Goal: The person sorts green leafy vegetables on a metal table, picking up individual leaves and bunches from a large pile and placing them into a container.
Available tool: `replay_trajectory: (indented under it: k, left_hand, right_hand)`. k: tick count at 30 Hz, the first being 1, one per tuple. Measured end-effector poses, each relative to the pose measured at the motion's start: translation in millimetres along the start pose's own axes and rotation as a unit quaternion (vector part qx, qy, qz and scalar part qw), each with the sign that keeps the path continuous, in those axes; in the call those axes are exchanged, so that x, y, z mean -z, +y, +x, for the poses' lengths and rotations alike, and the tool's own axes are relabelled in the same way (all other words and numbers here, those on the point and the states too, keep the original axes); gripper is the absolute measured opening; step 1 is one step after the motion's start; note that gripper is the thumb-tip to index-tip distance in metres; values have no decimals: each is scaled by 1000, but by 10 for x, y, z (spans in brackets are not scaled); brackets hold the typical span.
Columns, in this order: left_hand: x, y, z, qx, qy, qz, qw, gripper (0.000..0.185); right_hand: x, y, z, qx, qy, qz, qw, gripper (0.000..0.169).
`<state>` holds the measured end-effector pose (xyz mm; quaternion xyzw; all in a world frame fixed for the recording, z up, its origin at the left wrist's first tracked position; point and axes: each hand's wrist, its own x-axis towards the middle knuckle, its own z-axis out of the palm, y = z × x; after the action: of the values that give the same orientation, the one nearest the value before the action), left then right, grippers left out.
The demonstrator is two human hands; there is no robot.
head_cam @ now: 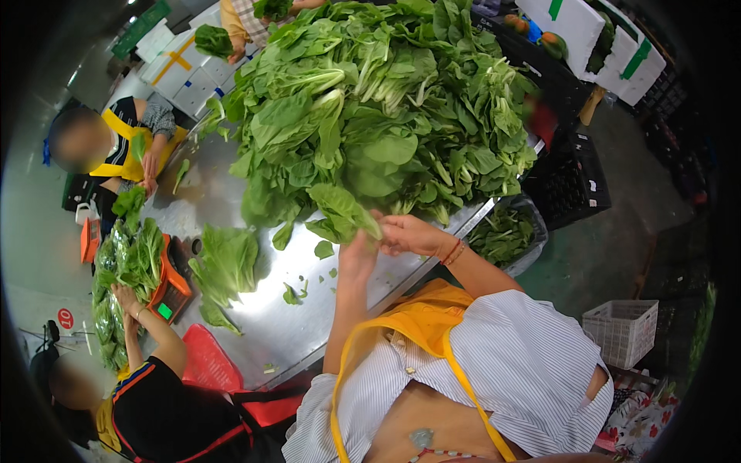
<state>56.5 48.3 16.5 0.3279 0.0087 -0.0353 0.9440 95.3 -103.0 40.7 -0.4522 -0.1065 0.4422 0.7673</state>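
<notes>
My left hand (357, 254) grips the stem end of a leafy green vegetable (341, 211), its leaves pointing up and to the left. Close beside it, my right hand (405, 234) has its fingers curled at the same stem base; whether they pinch a leaf there is hidden. Just beyond both hands rises a large heap of leafy greens (382, 116) on the stainless steel table (312, 315). Torn leaf scraps (291, 294) lie on the metal to the left of my hands. Farther left is a small pile of leafy greens (228, 260).
An orange digital scale (171, 289) bearing greens stands at the table's left end, where a co-worker's hands (128, 301) rest. Another co-worker (139, 127) is at the far left side. A plastic-lined bin of leaves (503, 234) sits by the right edge, near black crates (570, 179).
</notes>
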Motion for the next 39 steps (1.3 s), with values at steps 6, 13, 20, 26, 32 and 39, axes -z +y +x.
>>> replay_trajectory:
  k: [6,13,20,26,32,39]
  left_hand:
    - [34,-25,1,-7,-16,-1,1000,46]
    - [34,-143,74,-84,115,23,990,40]
    - [-161,-199,98,-133,192,50,971,32]
    - [-313,-245,80,-111,210,242,941,32]
    - [-234,-307,74,-73,179,131,972,35]
    - [-370,-477,74,-35,79,189,978,47]
  right_hand:
    - [-195,5,53,135,162,-207,955,20]
    - [-113,154,132,184,198,-282,921,16]
    - [-160,215,118,207,249,-194,926,18]
    - [9,212,8,113,206,40,971,22]
    - [94,19,-186,26,166,123,978,22]
    - [434,68,-693,35,139,171,975,19]
